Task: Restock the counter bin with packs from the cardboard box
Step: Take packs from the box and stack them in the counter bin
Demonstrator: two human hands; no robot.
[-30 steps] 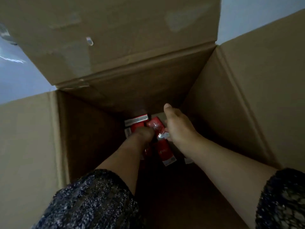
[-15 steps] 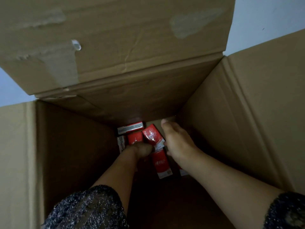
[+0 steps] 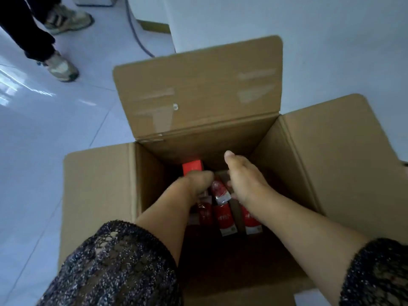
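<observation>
Pack (image 3: 192,167) clenched in L hand (image 3: 197,185); R hand (image 3: 247,184) grip unclear.

Glossy white tiled floor (image 3: 66,133), window light (image 3: 12,87) reflected at left. White wall (image 3: 309,27) at right. A grey cable (image 3: 136,34) crosses the floor. A bystander's dark trouser legs and sneakers (image 3: 63,66) stand top left.

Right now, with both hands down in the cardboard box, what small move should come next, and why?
Probably lift straight up: the left hand grips red packs, the right hand flanks them, all inside the cardboard box, and no bin is in view.
</observation>
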